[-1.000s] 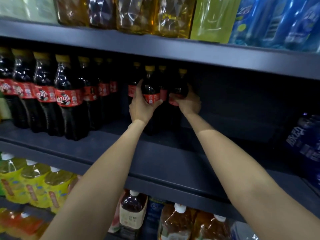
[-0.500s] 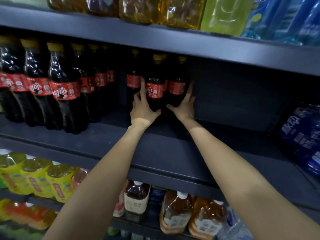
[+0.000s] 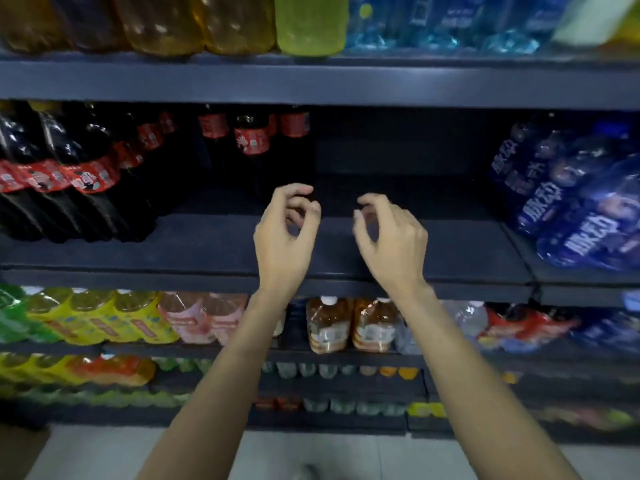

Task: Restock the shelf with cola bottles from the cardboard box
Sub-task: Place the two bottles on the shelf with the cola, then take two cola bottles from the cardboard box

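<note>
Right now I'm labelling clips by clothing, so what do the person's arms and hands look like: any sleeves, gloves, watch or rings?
Both arms are bare from the bottom edge of the picture up to the wrists, with no sleeve in view. The left hand and right hand wear no gloves. No watch, bracelet or ring shows on either.

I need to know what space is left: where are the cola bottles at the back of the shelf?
In the head view, the back cola bottles stand deep on the middle shelf, left of centre, beyond the left hand, right of the front cola row.
</note>
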### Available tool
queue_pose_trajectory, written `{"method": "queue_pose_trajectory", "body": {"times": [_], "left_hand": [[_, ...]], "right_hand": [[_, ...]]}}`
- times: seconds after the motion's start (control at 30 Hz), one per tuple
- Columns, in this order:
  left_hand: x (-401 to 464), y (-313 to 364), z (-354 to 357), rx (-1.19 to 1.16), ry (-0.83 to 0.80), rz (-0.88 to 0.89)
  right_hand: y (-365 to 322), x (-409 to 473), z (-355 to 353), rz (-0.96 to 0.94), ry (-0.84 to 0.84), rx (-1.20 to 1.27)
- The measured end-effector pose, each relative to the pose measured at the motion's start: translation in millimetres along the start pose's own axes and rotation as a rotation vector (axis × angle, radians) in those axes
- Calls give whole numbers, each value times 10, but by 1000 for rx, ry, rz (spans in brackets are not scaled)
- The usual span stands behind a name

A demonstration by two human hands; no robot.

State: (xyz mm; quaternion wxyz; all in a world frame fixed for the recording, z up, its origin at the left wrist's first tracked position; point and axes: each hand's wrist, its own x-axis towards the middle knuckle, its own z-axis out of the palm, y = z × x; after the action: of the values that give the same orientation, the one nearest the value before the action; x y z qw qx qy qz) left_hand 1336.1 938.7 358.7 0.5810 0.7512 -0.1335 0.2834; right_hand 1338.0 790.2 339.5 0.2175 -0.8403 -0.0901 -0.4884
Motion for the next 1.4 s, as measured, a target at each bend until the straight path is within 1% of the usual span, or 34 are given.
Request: {"method": "queue_pose_trajectory", "body": {"times": [0.07,0.1,0.2,0.27,0.3,0.37,0.43,0.5,0.53,0.6,0.67,0.7,0.77,0.83,0.9,0.97,1.03,1.1,1.2,1.3,1.4], "left_hand": [[-400,146,140,-16,-67,137],[-617,195,231,-27,-109,170],[-1292,337,575,-42,-284,135],[-1756,440,853,-22,-487,83],[-1996,480,1008,-16,-616,48],[-2475,601,1324,-31,-897,-14],[-2964,765,1647,-48,-1170,-32],[-3426,949,1963,-60,-1391,-49],[-3649,1032,2134,-44,-1489,-52],[-4070,1159,2497,33,-1688,-52],[-4488,1270,2870,140,-1889,-57],[-4703,1341,3065,196,-1981,-23],[-5125,1540,3449,291,-2124,102],[-5560,1797,3859,319,-2177,192],[-6041,2067,4306,260,-2158,222],[-6564,2345,4755,166,-2112,186],[-7087,2625,5195,72,-2051,107],[-7546,2916,5597,74,-2067,60],[-8139,3290,6152,186,-2168,66],[-8615,3673,6617,241,-2236,139],[-9037,4120,6920,187,-2274,199]], "right_hand": [[130,-367,-408,-4,8,-36],[211,-579,-628,6,-14,-57],[441,-1243,-1371,92,-86,-105],[601,-1718,-1894,199,-163,-151],[692,-1970,-2154,275,-229,-182],[872,-2442,-2677,460,-412,-238],[1041,-2892,-3201,648,-581,-267],[1165,-3298,-3729,854,-727,-296],[1226,-3500,-3999,950,-773,-311],[1331,-3886,-4514,1130,-829,-345],[1407,-4264,-4993,1280,-840,-380],[1444,-4447,-5224,1348,-831,-391],[1531,-4765,-5672,1465,-798,-424],[1647,-5042,-6125,1565,-751,-473],[1798,-5314,-6583,1650,-705,-505],[1966,-5591,-7041,1723,-661,-535],[2115,-5826,-7534,1820,-597,-555],[2216,-6003,-8020,1961,-468,-528],[2407,-6268,-8694,2136,-233,-494],[2604,-6544,-9265,2229,-102,-530],[2735,-6768,-9764,2287,63,-579]]}}
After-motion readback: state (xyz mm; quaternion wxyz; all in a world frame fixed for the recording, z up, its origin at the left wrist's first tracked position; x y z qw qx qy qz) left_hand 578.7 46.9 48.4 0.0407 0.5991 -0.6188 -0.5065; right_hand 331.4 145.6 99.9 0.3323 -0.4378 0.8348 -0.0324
